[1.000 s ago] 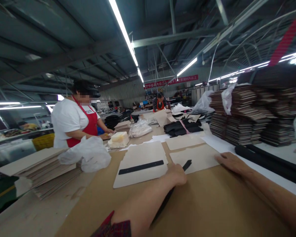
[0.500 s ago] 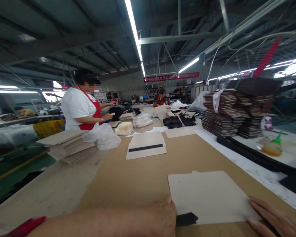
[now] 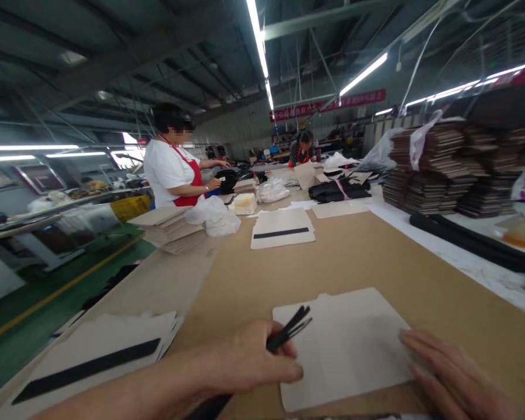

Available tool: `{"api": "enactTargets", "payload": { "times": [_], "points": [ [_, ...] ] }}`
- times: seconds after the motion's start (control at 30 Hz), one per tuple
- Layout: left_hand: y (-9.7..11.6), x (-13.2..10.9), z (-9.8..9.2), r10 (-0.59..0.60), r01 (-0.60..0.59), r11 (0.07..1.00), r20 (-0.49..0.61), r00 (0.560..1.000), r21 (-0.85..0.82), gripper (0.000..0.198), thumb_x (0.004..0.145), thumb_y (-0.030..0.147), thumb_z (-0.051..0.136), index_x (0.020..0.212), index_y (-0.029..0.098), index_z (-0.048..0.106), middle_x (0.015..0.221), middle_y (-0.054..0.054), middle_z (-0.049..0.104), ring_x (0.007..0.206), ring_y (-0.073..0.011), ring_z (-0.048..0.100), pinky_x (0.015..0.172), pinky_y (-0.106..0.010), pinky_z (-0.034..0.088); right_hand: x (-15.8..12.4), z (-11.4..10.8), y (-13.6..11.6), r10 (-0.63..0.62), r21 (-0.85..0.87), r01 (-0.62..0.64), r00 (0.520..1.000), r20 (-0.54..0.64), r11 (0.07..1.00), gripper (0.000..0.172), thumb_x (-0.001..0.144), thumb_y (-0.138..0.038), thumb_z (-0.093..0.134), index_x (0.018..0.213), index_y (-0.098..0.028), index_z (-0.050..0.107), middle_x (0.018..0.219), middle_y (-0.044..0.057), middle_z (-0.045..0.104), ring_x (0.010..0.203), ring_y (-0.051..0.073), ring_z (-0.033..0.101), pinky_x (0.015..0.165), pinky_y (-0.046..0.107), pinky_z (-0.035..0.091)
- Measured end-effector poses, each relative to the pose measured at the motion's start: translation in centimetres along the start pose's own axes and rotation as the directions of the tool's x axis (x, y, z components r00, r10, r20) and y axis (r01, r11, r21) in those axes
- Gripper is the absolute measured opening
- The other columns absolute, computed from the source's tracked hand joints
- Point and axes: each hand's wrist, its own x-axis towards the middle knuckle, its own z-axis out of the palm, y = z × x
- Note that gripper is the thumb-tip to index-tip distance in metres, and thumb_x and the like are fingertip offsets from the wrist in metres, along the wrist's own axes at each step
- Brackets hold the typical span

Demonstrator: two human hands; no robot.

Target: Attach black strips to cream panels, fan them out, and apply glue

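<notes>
A pale grey cardboard panel (image 3: 341, 344) with rounded corners and a small tab on its far edge lies flat in front of me. Over its left side, my left hand (image 3: 258, 356) is closed around a small bunch of black strips (image 3: 291, 329), whose ends stick out past the fingers. Along the panel's right edge rests my right hand (image 3: 455, 370), its fingers stretched out and touching the board. Left of my forearm is a pile of similar panels, the top panel (image 3: 109, 332) bearing a black strip (image 3: 91, 368).
Further up the brown-covered table (image 3: 227, 286) lies another panel with a black strip (image 3: 284, 228). A cardboard stack (image 3: 170, 227) and plastic bag (image 3: 216, 216) stand at left. Tall bundles (image 3: 433, 169) and a black roll (image 3: 472, 245) occupy the right. A co-worker (image 3: 170, 163) stands back left.
The view has swung left, bringing the panel pile at lower left into sight. My left hand has turned, and the bunch of black strips in it now shows. The right hand stays at the panel's edge.
</notes>
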Motion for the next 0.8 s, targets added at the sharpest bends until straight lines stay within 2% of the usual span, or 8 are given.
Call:
{"api": "enactTargets", "payload": {
  "times": [0.1, 0.13, 0.23, 0.33, 0.43, 0.57, 0.8],
  "points": [
    [0.3, 0.7, 1.0, 0.029, 0.015, 0.944, 0.131, 0.991, -0.328, 0.038, 0.067, 0.042, 0.073, 0.096, 0.018, 0.066, 0.080, -0.002, 0.074, 0.043, -0.0060, 0.039, 0.039, -0.019, 0.028, 3.1, -1.2, -4.6, 0.096, 0.213, -0.136, 0.977, 0.189, 0.968, 0.026, 0.094, -0.039, 0.055, 0.115, -0.031, 0.069, 0.122, 0.003, 0.071, 0.111, 0.021, 0.068, 0.094, 0.029, 0.056],
    [0.2, 1.0, 1.6, 0.056, 0.014, 0.917, 0.162, 0.985, -0.399, 0.038, 0.067, 0.042, 0.074, 0.095, 0.018, 0.064, 0.079, -0.002, 0.074, 0.040, -0.0050, 0.037, 0.037, -0.019, 0.027, 4.0, -1.3, -6.2, 0.132, 0.263, -0.185, 0.970, 0.206, 0.947, 0.026, 0.094, -0.041, 0.055, 0.113, -0.030, 0.069, 0.122, 0.004, 0.070, 0.109, 0.021, 0.068, 0.091, 0.028, 0.058],
    [0.0, 1.8, 3.1, 0.130, 0.004, 0.853, 0.220, 0.967, -0.521, 0.040, 0.065, 0.042, 0.078, 0.092, 0.016, 0.063, 0.073, -0.003, 0.073, 0.037, -0.0040, 0.038, 0.035, -0.017, 0.029, 6.3, -1.1, -10.4, 0.203, 0.393, -0.268, 0.959, 0.200, 0.879, 0.030, 0.095, -0.042, 0.055, 0.121, -0.029, 0.065, 0.120, 0.006, 0.070, 0.104, 0.020, 0.069, 0.084, 0.029, 0.060],
    [0.1, 2.5, 4.5, 0.187, -0.011, 0.816, 0.245, 0.951, -0.578, 0.040, 0.065, 0.039, 0.080, 0.093, 0.016, 0.064, 0.068, -0.001, 0.071, 0.035, -0.0038, 0.039, 0.033, -0.017, 0.030, 7.7, -0.4, -12.8, 0.177, 0.488, -0.227, 0.973, 0.146, 0.843, 0.040, 0.095, -0.040, 0.054, 0.134, -0.029, 0.058, 0.120, 0.008, 0.067, 0.103, 0.020, 0.068, 0.085, 0.033, 0.061],
    [0.2, 3.3, 5.4, 0.253, -0.055, 0.772, 0.227, 0.940, -0.633, 0.041, 0.068, 0.039, 0.080, 0.098, 0.014, 0.068, 0.066, 0.000, 0.070, 0.033, -0.0029, 0.038, 0.032, -0.016, 0.028, 8.0, 0.1, -13.6, 0.150, 0.519, -0.197, 0.980, 0.132, 0.831, 0.043, 0.097, -0.037, 0.053, 0.139, -0.029, 0.054, 0.120, 0.008, 0.066, 0.100, 0.018, 0.068, 0.083, 0.032, 0.061],
    [0.1, 4.2, 6.4, 0.284, -0.056, 0.718, 0.218, 0.934, -0.694, 0.047, 0.069, 0.048, 0.081, 0.095, 0.011, 0.070, 0.065, -0.001, 0.068, 0.033, -0.0018, 0.039, 0.032, -0.016, 0.028, 7.4, 0.5, -13.3, 0.160, 0.499, -0.196, 0.980, 0.114, 0.844, 0.043, 0.097, -0.034, 0.053, 0.140, -0.031, 0.051, 0.120, 0.007, 0.065, 0.100, 0.018, 0.066, 0.085, 0.033, 0.061],
    [0.1, 4.7, 7.2, 0.266, -0.004, 0.672, 0.236, 0.935, -0.741, 0.055, 0.061, 0.054, 0.086, 0.091, 0.011, 0.069, 0.060, -0.001, 0.066, 0.033, -0.0025, 0.041, 0.031, -0.015, 0.029, 6.1, 0.8, -12.6, 0.218, 0.492, -0.269, 0.963, 0.158, 0.828, 0.044, 0.098, -0.032, 0.051, 0.142, -0.036, 0.048, 0.145, 0.008, 0.047, 0.114, 0.020, 0.061, 0.090, 0.036, 0.060]
  ]
}}
